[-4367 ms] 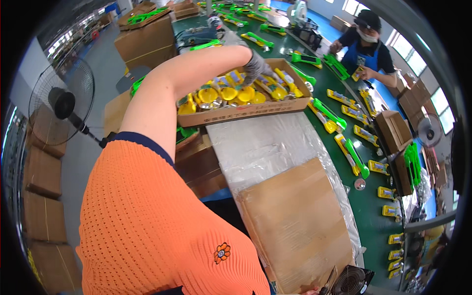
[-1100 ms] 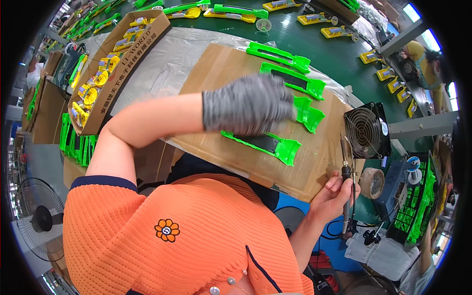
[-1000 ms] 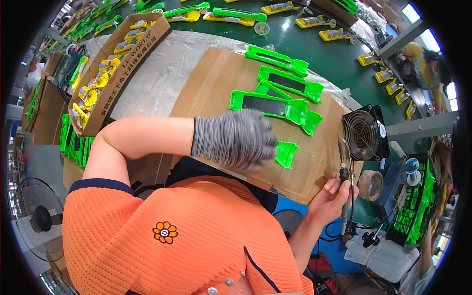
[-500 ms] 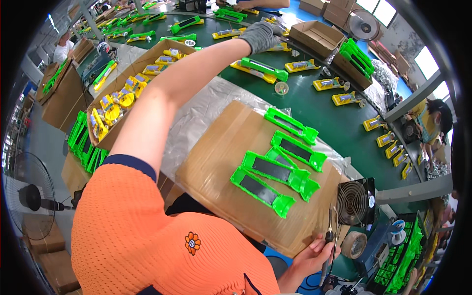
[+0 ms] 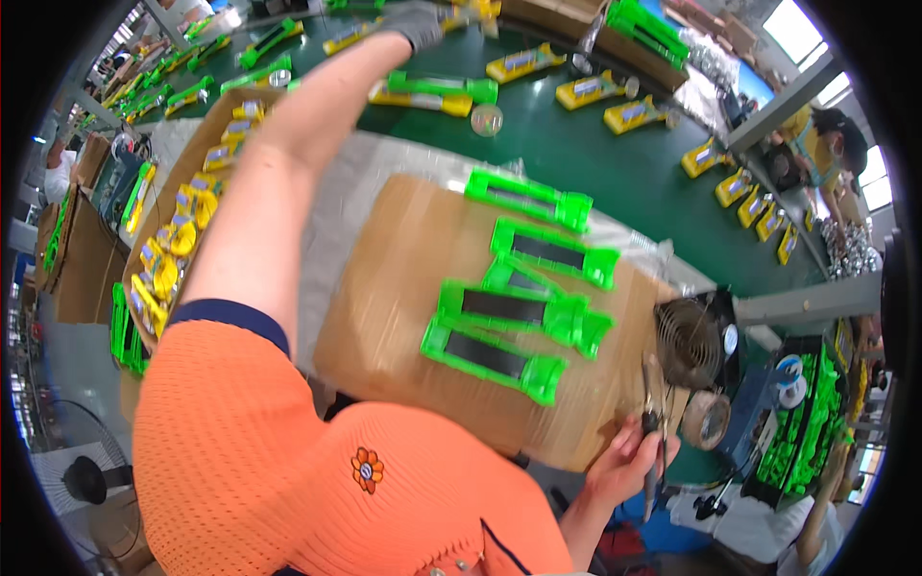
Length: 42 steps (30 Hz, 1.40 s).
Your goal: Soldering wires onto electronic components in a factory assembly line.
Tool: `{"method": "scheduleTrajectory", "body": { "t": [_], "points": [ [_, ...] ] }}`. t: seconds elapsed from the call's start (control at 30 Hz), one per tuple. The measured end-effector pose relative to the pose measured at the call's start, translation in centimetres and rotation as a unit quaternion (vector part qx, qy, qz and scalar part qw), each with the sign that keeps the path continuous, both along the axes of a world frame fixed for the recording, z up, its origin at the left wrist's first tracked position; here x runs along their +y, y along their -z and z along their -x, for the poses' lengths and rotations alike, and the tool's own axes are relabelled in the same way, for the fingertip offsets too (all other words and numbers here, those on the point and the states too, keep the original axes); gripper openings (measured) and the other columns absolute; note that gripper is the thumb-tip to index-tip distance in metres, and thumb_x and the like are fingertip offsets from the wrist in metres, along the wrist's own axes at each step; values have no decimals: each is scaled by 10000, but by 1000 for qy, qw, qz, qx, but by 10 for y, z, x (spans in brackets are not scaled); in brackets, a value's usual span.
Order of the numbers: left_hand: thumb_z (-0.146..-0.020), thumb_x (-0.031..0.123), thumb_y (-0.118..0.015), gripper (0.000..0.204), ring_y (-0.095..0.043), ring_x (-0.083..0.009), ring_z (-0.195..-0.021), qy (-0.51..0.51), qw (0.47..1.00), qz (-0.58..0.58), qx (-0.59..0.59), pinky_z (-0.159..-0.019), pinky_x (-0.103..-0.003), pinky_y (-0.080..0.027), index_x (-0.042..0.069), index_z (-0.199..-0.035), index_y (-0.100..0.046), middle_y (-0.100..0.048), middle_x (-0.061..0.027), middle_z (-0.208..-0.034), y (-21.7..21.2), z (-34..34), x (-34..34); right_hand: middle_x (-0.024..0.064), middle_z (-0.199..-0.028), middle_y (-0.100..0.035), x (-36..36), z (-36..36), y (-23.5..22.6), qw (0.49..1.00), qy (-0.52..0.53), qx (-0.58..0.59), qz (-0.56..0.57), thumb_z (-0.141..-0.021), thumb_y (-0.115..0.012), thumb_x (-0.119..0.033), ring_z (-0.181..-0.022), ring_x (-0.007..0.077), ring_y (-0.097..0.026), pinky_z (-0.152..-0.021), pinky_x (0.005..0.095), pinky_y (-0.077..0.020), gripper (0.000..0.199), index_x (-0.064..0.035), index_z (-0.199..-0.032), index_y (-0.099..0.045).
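My left hand, in a grey knit glove, is stretched far across the green belt among yellow and green packaged pieces. Whether it grips anything is not visible. My right hand is at the near right corner of a brown cardboard sheet, closed around a slim metal pliers-like tool. On the cardboard lie several bright green plastic frames with dark centres, side by side.
A cardboard box of yellow parts stands to the left of my arm. A small wire-guard fan and a tape roll sit right of the cardboard. Another person works at the far right.
My left arm has left the cardboard, where it set down green frames, and has reached out to the far side of the belt. My right hand keeps hold of the tool.
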<state>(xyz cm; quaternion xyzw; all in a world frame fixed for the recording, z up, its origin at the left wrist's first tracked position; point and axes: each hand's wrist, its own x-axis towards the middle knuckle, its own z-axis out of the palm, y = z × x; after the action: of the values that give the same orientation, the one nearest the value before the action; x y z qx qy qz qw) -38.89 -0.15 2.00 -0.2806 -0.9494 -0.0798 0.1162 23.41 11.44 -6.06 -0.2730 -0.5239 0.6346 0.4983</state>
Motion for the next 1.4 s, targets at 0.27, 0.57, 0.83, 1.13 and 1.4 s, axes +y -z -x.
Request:
{"method": "scheduleTrajectory", "body": {
  "t": [0.27, 0.57, 0.83, 1.13, 1.4],
  "points": [
    [-820, 126, -709, 285, -579, -129, -707, 236, 950, -171, -112, -669, -300, -493, 15, -1081, -681, -652, -92, -786, -65, -266, -132, 28, -620, -422, -10, -4, -11, 995, -82, 53, 30, -991, -476, -123, -634, 162, -544, -994, 569, -458, 51, -93, -950, -465],
    [-821, 164, -689, 450, -588, -304, -986, 363, 927, 47, -80, -879, -415, -480, 97, -1254, -587, -602, -120, -1194, 21, -417, -175, 25, -633, -454, -56, 26, -17, 969, -174, 98, 146, -1007, -480, -136, -759, 222, -643, -1067, 657, -365, 40, -101, -997, -496],
    [-758, 150, -768, 434, -610, -284, -946, 403, 904, -133, -43, -837, -414, -490, 163, -1173, -641, -649, -73, -1126, 41, -396, -167, 14, -597, -425, -55, 17, -26, 958, -215, 175, 77, -994, -500, -133, -687, 170, -608, -1082, 670, -337, 30, -121, -970, -487],
    [-836, 90, -721, 104, -641, -271, -888, 411, 827, -285, -258, -789, -356, -516, 87, -939, -724, -683, -82, -890, 46, -396, -151, 40, -535, -421, -69, 14, -32, 935, -337, 4, 110, -920, -577, -153, -511, 194, -563, -1017, 704, -359, 182, -63, -936, -419],
    [-797, 75, -716, 95, -631, -308, -881, 347, 876, -213, -260, -767, -382, -517, 45, -856, -649, -607, -126, -951, 38, -398, -144, 21, -542, -442, -64, 29, -35, 916, -368, -77, 141, -928, -528, -123, -573, 190, -581, -1079, 669, -300, 106, -74, -936, -434]
  ]
}}
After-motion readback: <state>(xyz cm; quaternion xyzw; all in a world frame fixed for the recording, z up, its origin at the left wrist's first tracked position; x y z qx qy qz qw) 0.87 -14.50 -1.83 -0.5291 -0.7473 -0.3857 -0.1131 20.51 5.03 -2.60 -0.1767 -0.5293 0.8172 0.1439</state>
